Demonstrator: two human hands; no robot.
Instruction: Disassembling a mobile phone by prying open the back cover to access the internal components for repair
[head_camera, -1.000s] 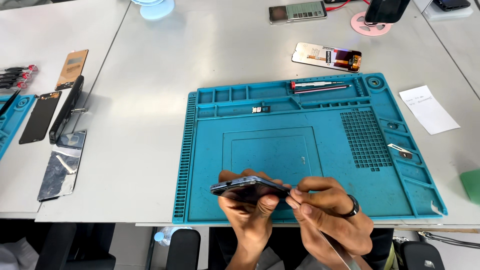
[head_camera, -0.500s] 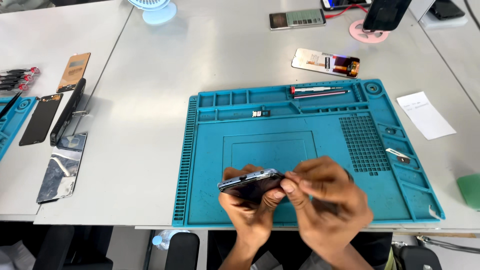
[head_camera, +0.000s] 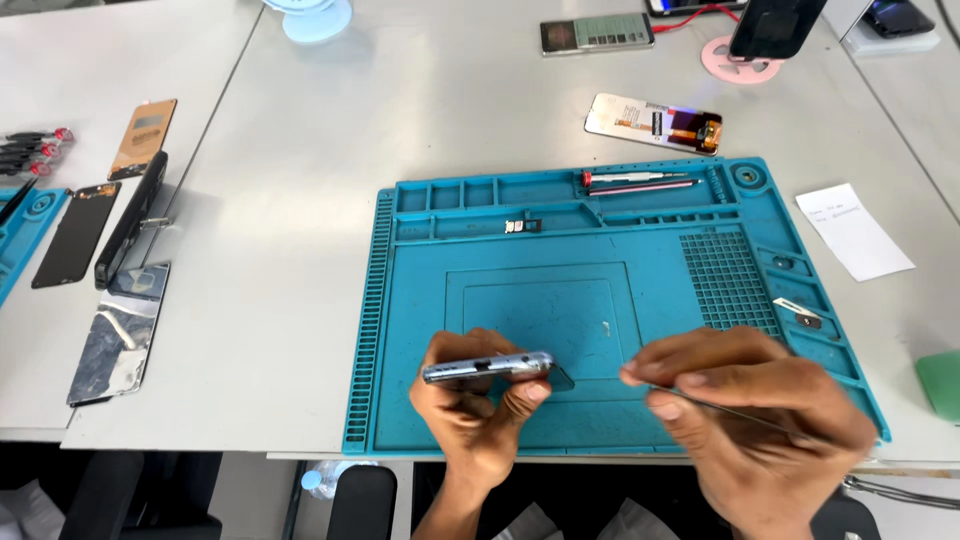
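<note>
- Fingers (head_camera: 528, 392) of the left hand (head_camera: 475, 420) are gripping a grey phone (head_camera: 488, 367) edge-up above the blue mat (head_camera: 600, 310).
- Right hand (head_camera: 745, 410) is pinching a thin metal tool (head_camera: 735, 412), apart from the phone.
- Screwdrivers (head_camera: 630, 181) are lying in the mat's top tray.

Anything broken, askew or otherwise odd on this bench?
Mostly orderly. The left hand holds a phone edge-on over the blue mat; the right hand holds a thin tool. The one oddity is a crumpled, shiny panel at the left table's edge, which looks damaged or peeled.
</note>
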